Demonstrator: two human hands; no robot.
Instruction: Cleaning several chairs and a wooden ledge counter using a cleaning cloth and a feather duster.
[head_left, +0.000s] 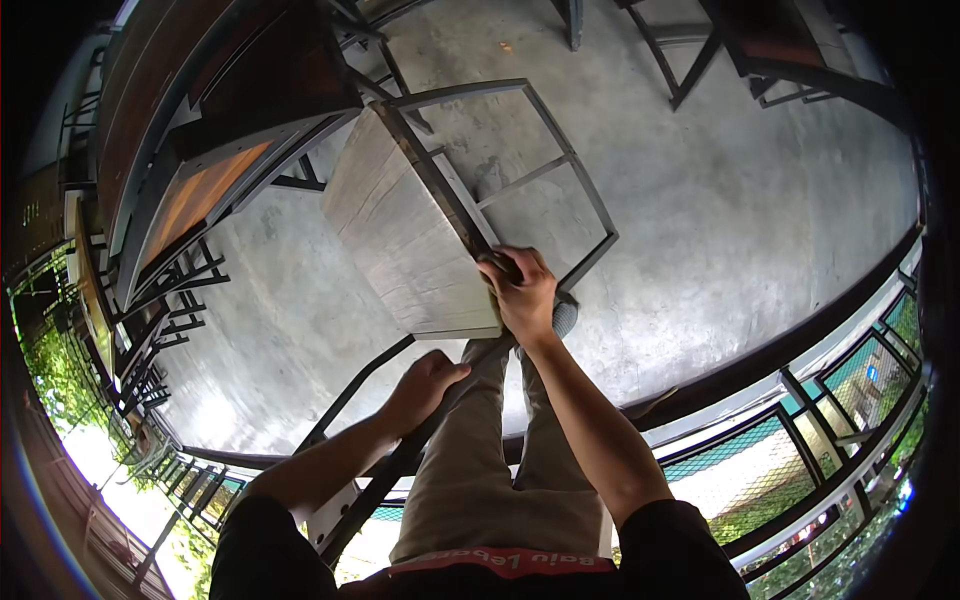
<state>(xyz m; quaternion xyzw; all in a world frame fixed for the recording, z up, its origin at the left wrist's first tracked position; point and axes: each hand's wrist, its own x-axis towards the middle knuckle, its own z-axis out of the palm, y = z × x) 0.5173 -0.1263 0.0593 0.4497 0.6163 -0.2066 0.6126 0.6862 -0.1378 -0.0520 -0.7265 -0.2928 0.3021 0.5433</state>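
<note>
Tipped on its side before me is a chair with a wooden seat and a dark metal leg frame. My right hand grips the near end of the seat's dark edge, fingers curled over it. Lower down, my left hand is closed around a dark bar of the chair, which slants down beside my left thigh. A second bent metal bar runs left of that hand. My fingers and palms hide the gripped spots.
Smooth grey concrete floor lies under the chair. Dark wooden tables with metal legs crowd the left. More furniture stands at the far right. Behind me runs a mesh railing. My shoe is close to the leg frame.
</note>
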